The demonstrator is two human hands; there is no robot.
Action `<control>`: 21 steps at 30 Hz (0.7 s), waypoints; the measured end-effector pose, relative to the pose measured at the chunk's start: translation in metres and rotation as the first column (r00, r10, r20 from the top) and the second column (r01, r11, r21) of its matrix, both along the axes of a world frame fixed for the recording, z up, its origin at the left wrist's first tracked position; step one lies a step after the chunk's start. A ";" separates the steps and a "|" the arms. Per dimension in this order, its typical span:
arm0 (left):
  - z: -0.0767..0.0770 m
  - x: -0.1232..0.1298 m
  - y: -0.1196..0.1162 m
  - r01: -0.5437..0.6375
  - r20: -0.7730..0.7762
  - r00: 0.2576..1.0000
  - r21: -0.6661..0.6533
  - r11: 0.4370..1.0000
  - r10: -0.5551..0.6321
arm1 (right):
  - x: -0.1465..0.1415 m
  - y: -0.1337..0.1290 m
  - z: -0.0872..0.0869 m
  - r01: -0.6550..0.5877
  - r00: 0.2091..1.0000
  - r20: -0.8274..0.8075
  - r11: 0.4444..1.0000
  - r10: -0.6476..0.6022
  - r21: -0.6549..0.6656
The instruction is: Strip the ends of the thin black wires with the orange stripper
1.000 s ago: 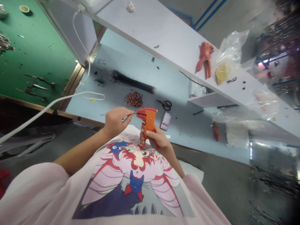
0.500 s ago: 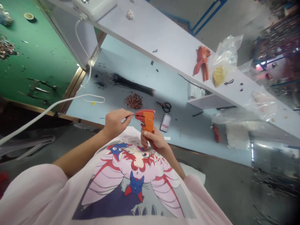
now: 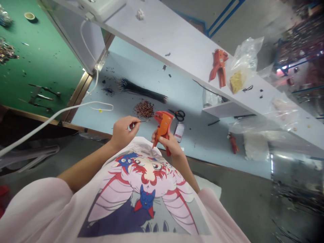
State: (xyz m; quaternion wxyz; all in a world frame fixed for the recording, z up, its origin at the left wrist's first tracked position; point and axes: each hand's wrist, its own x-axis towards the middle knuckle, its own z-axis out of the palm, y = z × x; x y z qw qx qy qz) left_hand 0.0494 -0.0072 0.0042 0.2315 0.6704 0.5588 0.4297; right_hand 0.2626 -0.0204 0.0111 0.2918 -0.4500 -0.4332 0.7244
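Note:
Between the thumb and fingers of my left hand (image 3: 124, 132) is a thin dark wire (image 3: 144, 121), its end pointing right. My right hand (image 3: 170, 143) is wrapped round the handles of an orange wire stripper (image 3: 164, 123), whose handles are spread apart and whose jaws face left. A gap separates the wire's tip from the jaws. Just beyond my hands lies a heap of small copper-brown scraps (image 3: 144, 109). Behind it rests a long bundle of black wires (image 3: 143, 90). Black-handled scissors (image 3: 180, 115) and a phone (image 3: 179, 132) lie right of the stripper.
A raised white shelf (image 3: 182, 47) crosses the far side, bearing a second orange wire stripper (image 3: 219, 67) and plastic bags (image 3: 246, 55). A white cable (image 3: 50, 119) runs in from the left. Red-handled pliers (image 3: 234, 144) lie at the right. A green table (image 3: 37, 71) adjoins on the left.
The stripper has come away from the wire, moving slightly right and tilting, and its handles have spread. My left hand has drawn slightly left, leaving the wire's end free.

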 end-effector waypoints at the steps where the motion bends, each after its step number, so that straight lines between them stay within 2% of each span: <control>1: 0.001 0.000 0.000 -0.011 0.007 1.000 0.022 1.000 0.010 | 0.001 0.003 -0.007 0.020 0.993 0.117 0.998 -0.028 0.068; 2: 0.002 0.000 0.000 -0.017 0.012 1.000 0.045 0.999 0.016 | 0.002 0.006 -0.016 0.030 0.962 0.264 0.990 -0.066 0.139; 3: 0.003 0.000 0.000 -0.020 0.013 1.000 0.068 0.998 0.019 | 0.004 0.008 -0.027 0.025 0.899 0.424 0.978 -0.112 0.206; 5: 0.003 0.000 0.000 -0.020 0.002 1.000 0.123 0.992 0.019 | 0.008 0.012 -0.056 -0.070 0.674 0.721 0.957 -0.163 0.282; 8: 0.003 -0.001 -0.001 -0.021 -0.033 0.999 0.193 0.981 0.028 | 0.017 0.010 -0.102 -0.272 0.316 0.945 0.947 -0.082 0.173; 9: 0.003 -0.001 -0.001 -0.023 -0.044 0.998 0.210 0.977 0.033 | 0.021 0.007 -0.115 -0.286 0.277 0.959 0.947 -0.062 0.144; 11: 0.002 -0.003 -0.001 -0.031 -0.067 0.997 0.228 0.973 0.047 | 0.027 -0.001 -0.136 -0.304 0.228 0.973 0.947 -0.030 0.100; 14: 0.002 -0.004 -0.001 -0.051 -0.106 0.991 0.235 0.971 0.077 | 0.032 -0.013 -0.154 -0.320 0.198 0.980 0.945 0.001 0.064; 18: 0.006 -0.004 0.000 -0.066 -0.155 0.982 0.244 0.967 0.106 | 0.031 -0.019 -0.164 -0.323 0.203 0.979 0.945 0.022 0.045; 21: 0.006 -0.004 0.001 -0.055 -0.179 0.978 0.267 0.962 0.106 | 0.027 -0.015 -0.163 -0.315 0.233 0.973 0.947 0.012 0.064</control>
